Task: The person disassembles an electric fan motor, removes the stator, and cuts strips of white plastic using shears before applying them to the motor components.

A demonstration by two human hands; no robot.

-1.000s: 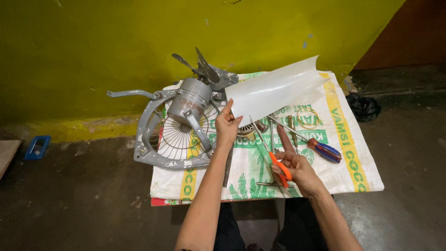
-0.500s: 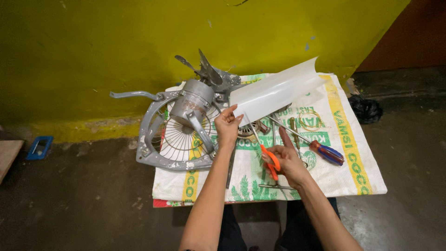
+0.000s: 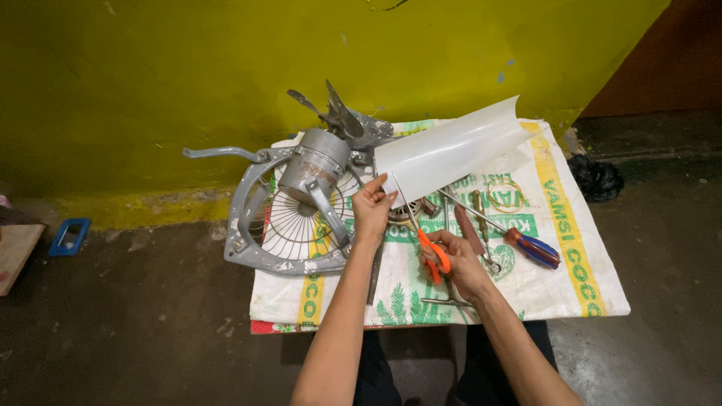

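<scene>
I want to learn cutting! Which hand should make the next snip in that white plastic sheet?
Probably the right hand: its fingers already sit in the orange-handled scissors, whose blades point at the curled white plastic sheet's lower edge. The left hand is busy pinching that edge steady.

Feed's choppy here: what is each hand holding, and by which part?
Left hand pinches the white sheet at its near lower corner. Right hand holds the scissors by the orange handles.
</scene>
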